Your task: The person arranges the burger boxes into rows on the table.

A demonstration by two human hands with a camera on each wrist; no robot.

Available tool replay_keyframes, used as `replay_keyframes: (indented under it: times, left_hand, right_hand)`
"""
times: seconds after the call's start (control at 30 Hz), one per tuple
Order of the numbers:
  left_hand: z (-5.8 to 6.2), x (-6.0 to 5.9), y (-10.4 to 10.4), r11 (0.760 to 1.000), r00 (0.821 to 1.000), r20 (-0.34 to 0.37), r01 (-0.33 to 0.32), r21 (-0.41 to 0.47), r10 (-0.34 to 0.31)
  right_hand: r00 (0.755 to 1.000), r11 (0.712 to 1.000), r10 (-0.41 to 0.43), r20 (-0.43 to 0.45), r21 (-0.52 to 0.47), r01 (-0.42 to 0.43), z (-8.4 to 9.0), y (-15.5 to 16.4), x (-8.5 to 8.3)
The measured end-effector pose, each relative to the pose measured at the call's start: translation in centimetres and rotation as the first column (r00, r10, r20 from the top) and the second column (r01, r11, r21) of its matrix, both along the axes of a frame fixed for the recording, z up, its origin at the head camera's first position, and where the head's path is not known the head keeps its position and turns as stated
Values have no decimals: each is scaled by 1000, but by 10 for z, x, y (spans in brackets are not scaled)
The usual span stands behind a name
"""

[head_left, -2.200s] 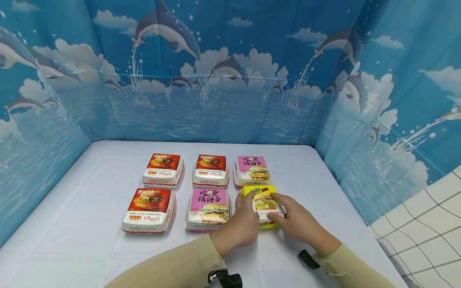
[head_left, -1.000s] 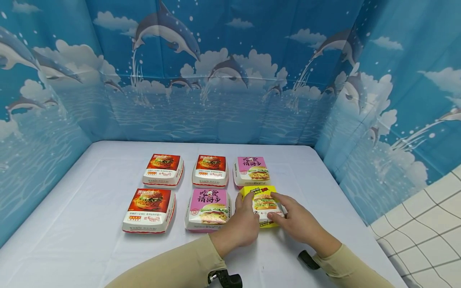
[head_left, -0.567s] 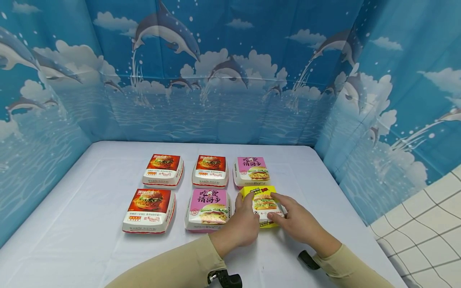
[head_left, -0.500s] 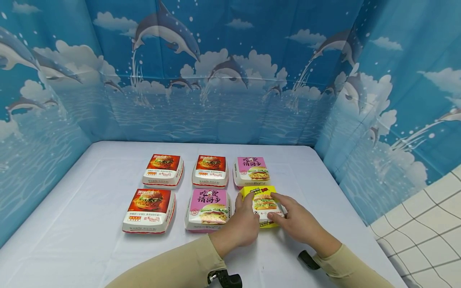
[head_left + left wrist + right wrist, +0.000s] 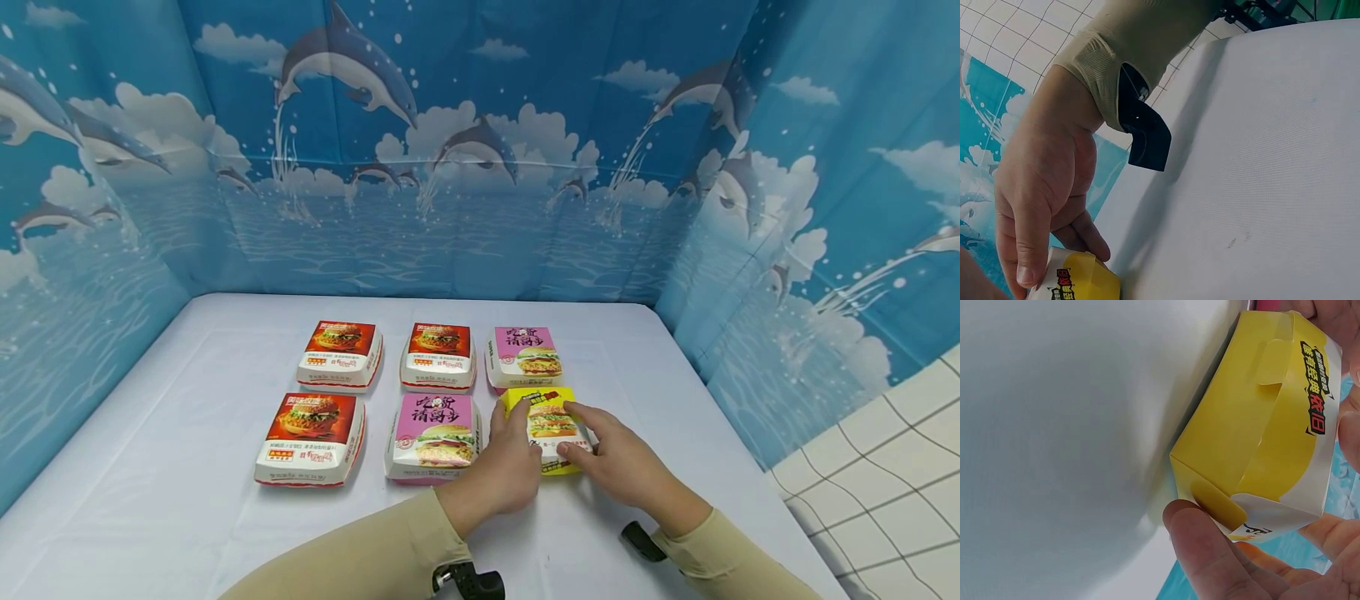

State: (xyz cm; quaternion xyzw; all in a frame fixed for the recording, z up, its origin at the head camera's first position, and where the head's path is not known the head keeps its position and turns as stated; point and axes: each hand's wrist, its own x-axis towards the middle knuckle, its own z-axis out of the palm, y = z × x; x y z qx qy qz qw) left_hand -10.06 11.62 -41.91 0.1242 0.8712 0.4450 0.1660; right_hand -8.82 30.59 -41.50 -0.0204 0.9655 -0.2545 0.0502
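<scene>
A yellow and white burger box (image 5: 553,427) sits at the front right of a group of boxes, with both hands around it in the head view. My left hand (image 5: 504,467) grips its left side, thumb on the top. On the opposite side my right hand (image 5: 628,460) holds it, thumb over the lid and fingers along the edge. The right wrist view shows the box's yellow end (image 5: 1247,412) tucked shut, one fingertip at its lower corner. Just left of my left hand stands a pink burger box (image 5: 435,429); another pink burger box (image 5: 525,354) stands right behind the yellow one.
Three red and white burger boxes stand to the left: a front one (image 5: 311,437), a back left one (image 5: 340,356) and a back middle one (image 5: 438,357). All rest on a white-covered table (image 5: 150,500). A blue dolphin curtain (image 5: 450,242) encloses its back and sides.
</scene>
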Motion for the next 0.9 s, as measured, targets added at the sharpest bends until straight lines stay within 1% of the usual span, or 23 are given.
replay_keyframes:
  times: [0.37,0.6,0.73,0.9]
  left_hand:
    - [7,4,-1,1000,999,-38,26,-12,-27]
    - [11,7,-3,999,998,-48,47,-18,-48]
    - [15,9,-5,997,995,-59,74,-16,-75]
    - [22,12,-9,993,989,-89,117,-34,-119]
  right_hand:
    - [1000,1000,-8,12,-30,8,4,0,0]
    - [1000,1000,3,0,-9,-3,7,0,2]
    - [1000,1000,-2,-4,3,2,9,-1,3]
    - [1000,1000,5,-30,16,-4,11,-1,3]
